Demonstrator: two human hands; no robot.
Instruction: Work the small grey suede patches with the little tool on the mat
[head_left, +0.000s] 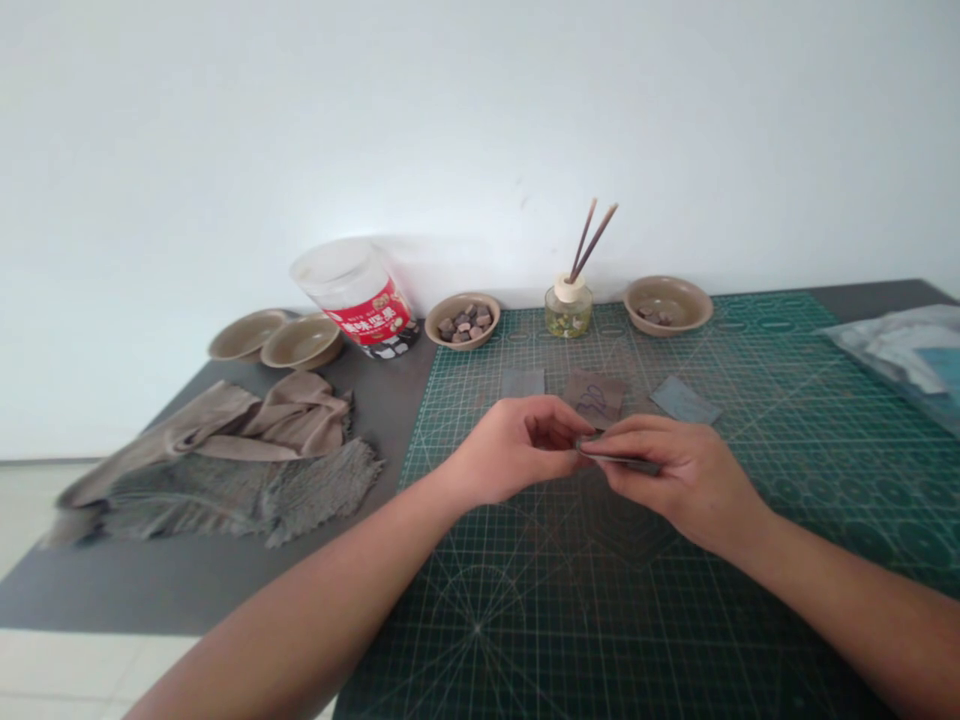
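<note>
My right hand (pixel 682 480) is closed on a folded piece of thin dark sheet, which looks like sandpaper (pixel 634 463), pinched between thumb and fingers. Against its tip, my left hand (pixel 521 450) is closed, thumb and fingers pinched together on something small and mostly hidden. The fingertips of both hands meet above the green cutting mat (pixel 600 620). Just beyond them lie a brown sandpaper sheet (pixel 596 395) with handwriting on it, a grey sheet (pixel 523 382) to its left and a blue-grey sheet (pixel 686 398) to its right.
Small stones fill a bowl (pixel 463 322); another bowl (pixel 667 305) holds a few. A reed diffuser (pixel 568 308) stands between them. Leftward are a tilted plastic tub (pixel 367 300), two bowls (pixel 304 343) and crumpled cloths (pixel 247 460). A plastic bag (pixel 911 350) lies far right.
</note>
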